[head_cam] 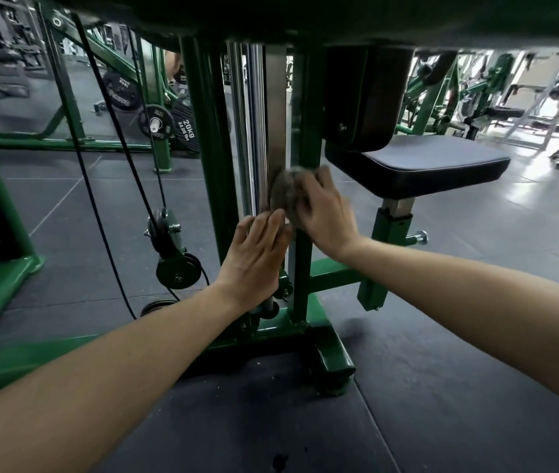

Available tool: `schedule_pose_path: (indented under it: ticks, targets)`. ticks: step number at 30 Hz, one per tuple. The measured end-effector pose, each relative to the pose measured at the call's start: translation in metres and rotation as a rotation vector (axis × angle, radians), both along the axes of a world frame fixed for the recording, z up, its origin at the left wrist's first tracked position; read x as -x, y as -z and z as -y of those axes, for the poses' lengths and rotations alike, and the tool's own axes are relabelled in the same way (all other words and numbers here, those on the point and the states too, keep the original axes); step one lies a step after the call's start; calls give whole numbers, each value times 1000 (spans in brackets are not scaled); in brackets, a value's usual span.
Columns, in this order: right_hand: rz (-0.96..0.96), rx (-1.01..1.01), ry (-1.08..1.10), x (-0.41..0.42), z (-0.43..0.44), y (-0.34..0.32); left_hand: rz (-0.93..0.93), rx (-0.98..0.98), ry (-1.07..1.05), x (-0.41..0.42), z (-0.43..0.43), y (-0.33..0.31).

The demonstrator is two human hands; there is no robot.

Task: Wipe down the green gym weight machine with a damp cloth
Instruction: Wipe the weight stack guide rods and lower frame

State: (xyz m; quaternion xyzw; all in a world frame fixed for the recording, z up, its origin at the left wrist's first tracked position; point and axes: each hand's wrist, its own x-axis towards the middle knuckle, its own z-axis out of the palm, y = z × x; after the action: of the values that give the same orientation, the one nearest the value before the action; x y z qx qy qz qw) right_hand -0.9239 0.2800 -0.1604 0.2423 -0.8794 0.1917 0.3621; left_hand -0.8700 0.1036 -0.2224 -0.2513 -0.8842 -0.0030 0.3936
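Hands, two: right hand (325, 213) presses one cloth (283, 192); left hand (254, 257) beside.

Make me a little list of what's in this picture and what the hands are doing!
place: gym, dark floor mats
machine: green frame with shiny rails
cloth: grey cloth against the upright
right hand: right hand presses the cloth, blurred
left hand: left hand rests flat on the upright, below the cloth
seat: black seat to the right
pulleys: black pulleys and cables to the left
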Motion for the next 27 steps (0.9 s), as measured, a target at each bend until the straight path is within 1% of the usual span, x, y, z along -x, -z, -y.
schedule_pose_path:
  ticks: [2, 3, 5, 7, 9, 12, 14, 16, 17, 19, 21, 24, 27]
  targets:
    - [-67, 76, 85, 11, 10, -10, 4, -6, 7, 4, -3, 5]
    - [-75, 57, 96, 14, 11, -5, 22, -2, 11, 4, -5, 7]
    - [-58, -93, 102, 19, 6, 24, 61, 0, 18, 2, -7, 8]
    - [-19, -235, 89, 17, -2, 58, 108, -4, 13, -2, -8, 9]
    - [4, -305, 56, 14, -9, 81, 159, 6, -10, -6, -7, 12]
    - [64, -314, 56, 13, -14, 99, 232, 42, -32, -11, -3, 15]
    - [145, -334, 63, 8, -17, 109, 281, 67, -18, -14, -2, 17]
    - [214, -379, 88, 0, -23, 110, 338, 86, 7, -16, -3, 17]
    - [233, -359, 109, -2, -26, 105, 368, 91, 18, -17, -5, 17]
    - [220, -261, 147, 0, -32, 90, 424, 64, 32, -16, -7, 18]
    - [164, -225, 174, 4, -35, 76, 482, 32, 21, -15, -10, 20]
    - [79, -297, 112, 7, -41, 73, 536, 8, -13, -11, -16, 21]
    - [73, -411, 74, 7, -41, 88, 569, -9, -52, -4, -22, 20]
